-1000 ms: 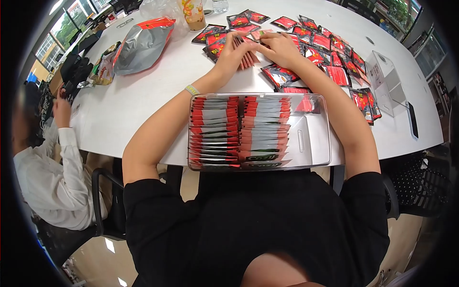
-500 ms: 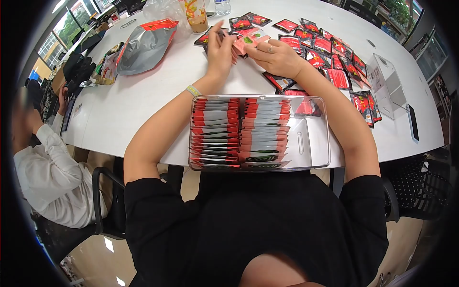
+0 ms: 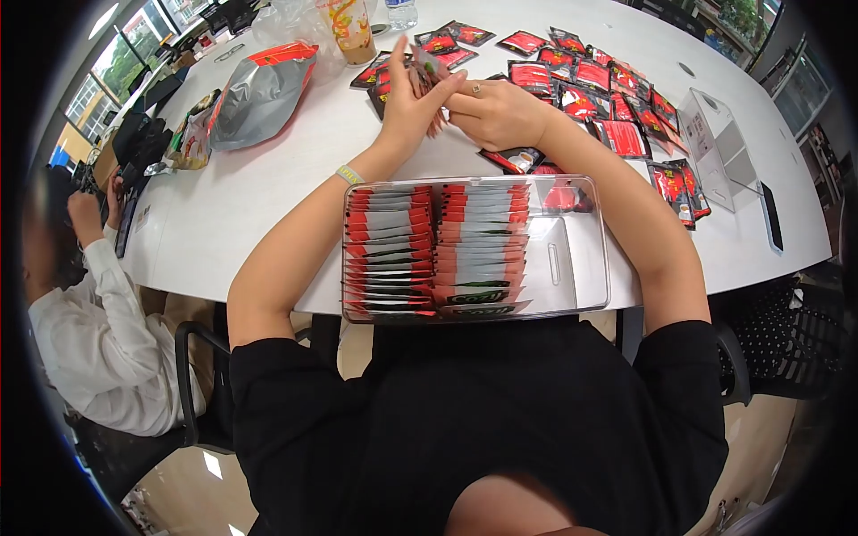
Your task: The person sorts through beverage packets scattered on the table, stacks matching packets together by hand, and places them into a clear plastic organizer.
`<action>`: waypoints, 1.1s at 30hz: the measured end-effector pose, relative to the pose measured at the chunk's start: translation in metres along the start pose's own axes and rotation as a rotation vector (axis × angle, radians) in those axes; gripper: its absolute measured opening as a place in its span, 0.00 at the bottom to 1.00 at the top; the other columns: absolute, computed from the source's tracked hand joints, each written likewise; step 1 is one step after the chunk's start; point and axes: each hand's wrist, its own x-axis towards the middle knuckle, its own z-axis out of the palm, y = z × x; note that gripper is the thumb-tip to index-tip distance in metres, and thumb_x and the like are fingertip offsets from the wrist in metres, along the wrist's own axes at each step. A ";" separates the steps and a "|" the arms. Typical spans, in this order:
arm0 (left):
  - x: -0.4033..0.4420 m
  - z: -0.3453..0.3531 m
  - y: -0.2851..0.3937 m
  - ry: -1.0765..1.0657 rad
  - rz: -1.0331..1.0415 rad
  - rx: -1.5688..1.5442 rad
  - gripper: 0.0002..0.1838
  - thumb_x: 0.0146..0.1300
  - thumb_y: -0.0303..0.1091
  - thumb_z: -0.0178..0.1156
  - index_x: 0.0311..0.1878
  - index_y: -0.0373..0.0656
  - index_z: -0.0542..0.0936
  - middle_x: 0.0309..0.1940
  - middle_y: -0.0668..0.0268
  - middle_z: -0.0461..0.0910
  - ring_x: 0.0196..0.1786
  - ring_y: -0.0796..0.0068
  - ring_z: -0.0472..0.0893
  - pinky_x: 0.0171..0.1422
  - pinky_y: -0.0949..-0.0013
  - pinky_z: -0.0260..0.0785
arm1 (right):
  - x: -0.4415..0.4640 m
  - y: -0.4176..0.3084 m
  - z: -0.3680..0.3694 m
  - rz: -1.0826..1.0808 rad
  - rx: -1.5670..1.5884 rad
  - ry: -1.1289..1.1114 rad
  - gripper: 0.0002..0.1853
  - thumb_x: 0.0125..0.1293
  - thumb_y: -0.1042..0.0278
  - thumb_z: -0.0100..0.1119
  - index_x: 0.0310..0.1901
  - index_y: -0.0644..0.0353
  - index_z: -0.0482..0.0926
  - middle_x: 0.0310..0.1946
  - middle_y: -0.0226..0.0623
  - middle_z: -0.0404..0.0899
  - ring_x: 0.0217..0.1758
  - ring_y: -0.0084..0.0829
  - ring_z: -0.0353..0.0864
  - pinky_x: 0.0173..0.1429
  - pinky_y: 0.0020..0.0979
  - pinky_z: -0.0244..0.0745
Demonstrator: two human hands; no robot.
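Note:
Beyond the clear box, my left hand (image 3: 413, 112) grips a small pink-and-green sachet (image 3: 429, 64), possibly several together, thumb laid across it. My right hand (image 3: 498, 114), a ring on one finger, is closed against the sachet's near edge, touching the left thumb. Its fingertips are partly hidden. The sachet is tilted, almost edge-on to me. Between my forearms stands the clear plastic box (image 3: 590, 268), holding two rows of upright red, grey and pink sachets (image 3: 389, 246). Right of the rows, part of its bottom shows. Several red-and-black sachets (image 3: 590, 103) lie scattered past my right hand.
A silver-and-red foil bag (image 3: 264, 98) lies to the left, near a drink cup (image 3: 349, 36) and a water bottle (image 3: 402, 13). On the right are a clear acrylic holder (image 3: 719, 147) and a phone (image 3: 770, 217). A person in a white shirt (image 3: 112, 348) sits at left.
The pink sachet has turned from lying face-up to nearly edge-on between my hands. My right hand has moved left against my left thumb. The view has shifted slightly.

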 end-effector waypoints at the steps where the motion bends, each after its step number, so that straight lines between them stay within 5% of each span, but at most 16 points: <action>1: 0.000 -0.001 0.001 0.011 -0.001 -0.016 0.41 0.60 0.37 0.59 0.68 0.41 0.43 0.31 0.65 0.72 0.19 0.84 0.70 0.18 0.81 0.61 | 0.002 -0.001 -0.002 0.004 0.019 -0.002 0.06 0.46 0.70 0.54 0.27 0.62 0.74 0.31 0.34 0.70 0.37 0.32 0.75 0.38 0.29 0.75; 2: -0.001 0.000 0.001 0.019 -0.003 -0.034 0.43 0.60 0.36 0.59 0.68 0.42 0.41 0.30 0.65 0.73 0.18 0.84 0.69 0.18 0.81 0.61 | 0.004 -0.003 -0.004 0.011 0.039 -0.005 0.06 0.46 0.70 0.54 0.26 0.62 0.74 0.31 0.35 0.69 0.39 0.33 0.74 0.39 0.29 0.74; 8: -0.001 -0.001 0.001 -0.066 -0.060 -0.136 0.26 0.61 0.37 0.59 0.59 0.41 0.63 0.27 0.72 0.70 0.22 0.87 0.70 0.21 0.84 0.61 | -0.007 -0.003 -0.005 0.077 -0.007 0.165 0.06 0.49 0.69 0.59 0.26 0.59 0.73 0.45 0.41 0.72 0.45 0.37 0.78 0.35 0.30 0.76; 10: -0.001 0.003 0.003 -0.013 -0.092 -0.043 0.23 0.60 0.37 0.61 0.54 0.41 0.65 0.27 0.72 0.71 0.22 0.87 0.69 0.22 0.84 0.61 | -0.015 -0.002 -0.015 0.287 -0.069 0.294 0.07 0.51 0.68 0.61 0.24 0.59 0.74 0.42 0.39 0.75 0.45 0.37 0.78 0.35 0.31 0.76; 13: -0.002 0.004 -0.005 -0.085 -0.060 0.080 0.25 0.54 0.37 0.66 0.50 0.41 0.66 0.29 0.70 0.71 0.24 0.85 0.71 0.28 0.82 0.65 | -0.049 0.005 -0.050 0.613 -0.197 0.127 0.09 0.54 0.62 0.62 0.26 0.59 0.79 0.34 0.36 0.78 0.38 0.35 0.78 0.43 0.34 0.73; 15: -0.001 0.001 -0.012 -0.124 -0.030 0.288 0.28 0.49 0.35 0.68 0.50 0.41 0.65 0.33 0.67 0.73 0.29 0.82 0.74 0.33 0.78 0.68 | -0.086 0.017 -0.070 0.813 -0.321 0.068 0.20 0.61 0.52 0.54 0.21 0.60 0.80 0.32 0.37 0.80 0.38 0.36 0.78 0.45 0.36 0.72; 17: -0.002 0.003 -0.011 -0.143 -0.038 0.187 0.27 0.49 0.34 0.68 0.50 0.41 0.65 0.34 0.67 0.74 0.29 0.83 0.74 0.33 0.79 0.68 | -0.129 0.026 -0.084 1.250 -0.128 -0.053 0.28 0.66 0.44 0.42 0.31 0.65 0.82 0.37 0.45 0.79 0.45 0.40 0.76 0.51 0.36 0.67; 18: -0.002 0.004 -0.010 -0.166 -0.044 0.091 0.27 0.49 0.33 0.68 0.49 0.41 0.65 0.34 0.67 0.74 0.29 0.83 0.73 0.33 0.80 0.68 | -0.148 0.033 -0.085 1.250 -0.130 -0.050 0.28 0.66 0.44 0.42 0.31 0.65 0.82 0.37 0.45 0.79 0.45 0.40 0.76 0.51 0.36 0.67; 20: -0.005 0.007 -0.002 -0.180 -0.064 0.052 0.27 0.49 0.32 0.68 0.49 0.41 0.64 0.34 0.67 0.74 0.29 0.84 0.74 0.32 0.81 0.68 | -0.180 0.043 -0.084 1.584 0.155 0.061 0.35 0.65 0.36 0.33 0.32 0.58 0.84 0.43 0.43 0.80 0.51 0.45 0.74 0.59 0.34 0.63; 24: -0.005 0.009 0.008 -0.186 -0.072 0.065 0.28 0.49 0.30 0.69 0.48 0.40 0.61 0.31 0.67 0.73 0.29 0.86 0.74 0.30 0.82 0.67 | -0.200 0.052 -0.075 1.594 0.267 -0.189 0.38 0.63 0.32 0.27 0.41 0.55 0.83 0.49 0.43 0.77 0.55 0.45 0.72 0.62 0.33 0.61; 27: -0.006 0.009 0.012 -0.159 -0.045 0.099 0.28 0.50 0.33 0.69 0.46 0.39 0.59 0.28 0.68 0.73 0.27 0.86 0.74 0.25 0.82 0.66 | -0.197 0.048 -0.065 1.614 0.063 -0.326 0.34 0.63 0.32 0.30 0.56 0.48 0.71 0.52 0.39 0.76 0.58 0.41 0.71 0.64 0.50 0.52; 33: -0.006 0.006 0.012 -0.166 -0.096 0.029 0.26 0.52 0.34 0.67 0.44 0.40 0.59 0.27 0.66 0.72 0.26 0.84 0.75 0.23 0.82 0.66 | -0.186 0.044 -0.070 1.562 0.117 -0.423 0.32 0.62 0.32 0.34 0.56 0.46 0.71 0.47 0.35 0.78 0.56 0.37 0.73 0.62 0.53 0.51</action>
